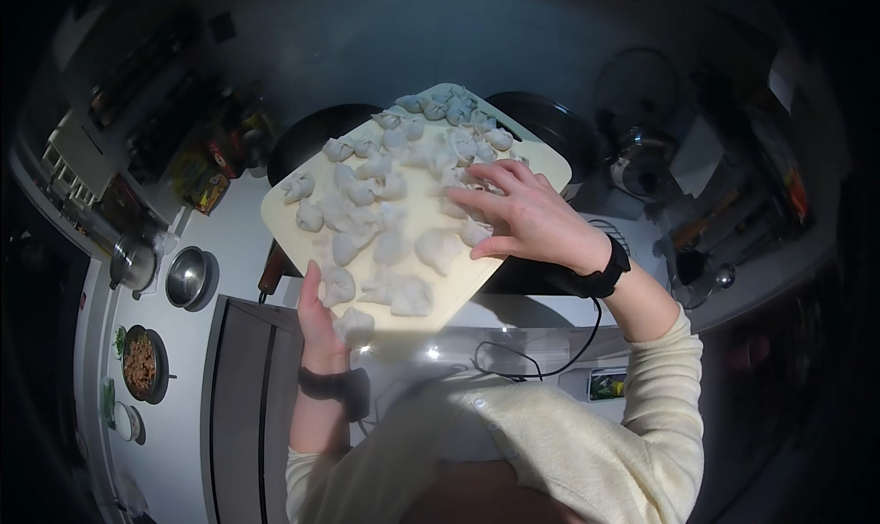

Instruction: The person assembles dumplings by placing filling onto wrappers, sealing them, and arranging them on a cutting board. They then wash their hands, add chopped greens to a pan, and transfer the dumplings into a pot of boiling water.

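My left hand (pixel 320 321) grips the near left edge of a pale yellow cutting board (pixel 459 287), thumb along its side and fingers hidden beneath. The board is raised in front of me above the stove. Many folded, filled wontons (pixel 438 250) cover it, some bunched at the far corner and blurred in the middle. Over the board's right part, my right hand (pixel 533 211) has its fingers spread among the wontons. Its thumb and forefinger lie on either side of one small wonton (pixel 476 231); a firm hold on it is not visible.
A dark pan with a brown handle (pixel 273 271) lies behind the board's left side, and another dark pan (pixel 550 122) behind its right. On the left counter are a steel bowl (pixel 187 277), a dish of minced filling (pixel 141 363) and a small white bowl (pixel 126 421). A black cable (pixel 597 324) hangs near my right arm.
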A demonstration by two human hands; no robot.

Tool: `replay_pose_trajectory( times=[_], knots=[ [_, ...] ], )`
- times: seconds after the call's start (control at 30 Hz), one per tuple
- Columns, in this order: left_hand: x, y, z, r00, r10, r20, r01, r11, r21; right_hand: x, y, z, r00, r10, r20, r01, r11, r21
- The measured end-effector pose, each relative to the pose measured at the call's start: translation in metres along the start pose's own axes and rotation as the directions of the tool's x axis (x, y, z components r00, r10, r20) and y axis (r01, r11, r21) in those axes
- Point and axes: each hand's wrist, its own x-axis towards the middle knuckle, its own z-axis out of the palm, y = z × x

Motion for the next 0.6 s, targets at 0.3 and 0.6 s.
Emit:
replay_pose_trajectory(
  times=[0.3, 0.6],
  knots=[
    [0.012, -0.002, -0.007, 1.0, -0.021, -0.002, 0.021, 1.0, -0.02, 0.002, 0.005, 0.001, 0.998, 0.047, 0.043, -0.052, 0.993, 0.108],
    [0.007, 0.003, -0.01, 0.998, 0.002, 0.063, 0.001, 0.999, -0.04, -0.015, 0.077, 0.003, 0.852, 0.515, -0.1, -0.235, 0.545, 0.804]
  ],
)
